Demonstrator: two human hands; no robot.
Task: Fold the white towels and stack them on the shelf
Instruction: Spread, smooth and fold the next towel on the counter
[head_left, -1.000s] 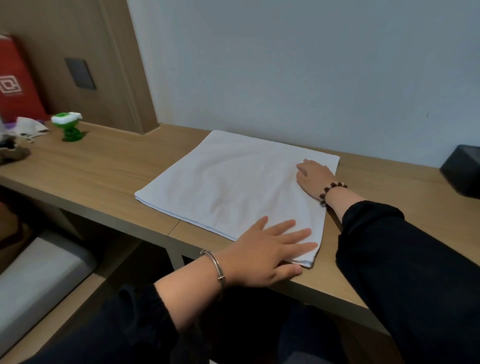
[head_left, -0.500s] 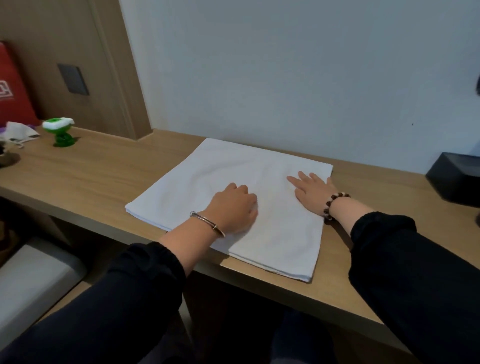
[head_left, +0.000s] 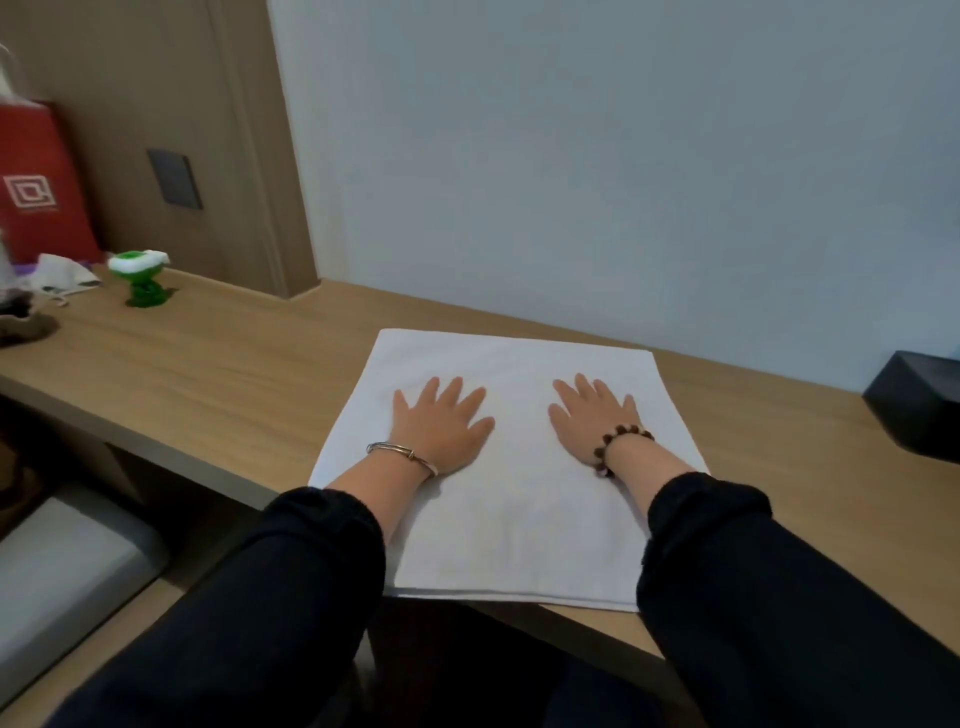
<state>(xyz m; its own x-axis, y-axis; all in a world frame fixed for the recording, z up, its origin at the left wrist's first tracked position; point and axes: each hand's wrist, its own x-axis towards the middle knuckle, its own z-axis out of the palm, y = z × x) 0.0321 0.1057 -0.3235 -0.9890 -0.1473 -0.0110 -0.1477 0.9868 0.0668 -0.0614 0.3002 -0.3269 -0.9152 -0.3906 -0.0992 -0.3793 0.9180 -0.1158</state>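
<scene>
The folded white towel (head_left: 519, 525) lies on the bench (head_left: 234, 374) directly under left hand (head_left: 441, 431) and right hand (head_left: 592, 423) alike — fingers (head_left: 451, 393) spread flat, gripping nothing.

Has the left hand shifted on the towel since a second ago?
Yes. The left hand moved leftward across the towel, from its near right corner to its left half.
</scene>
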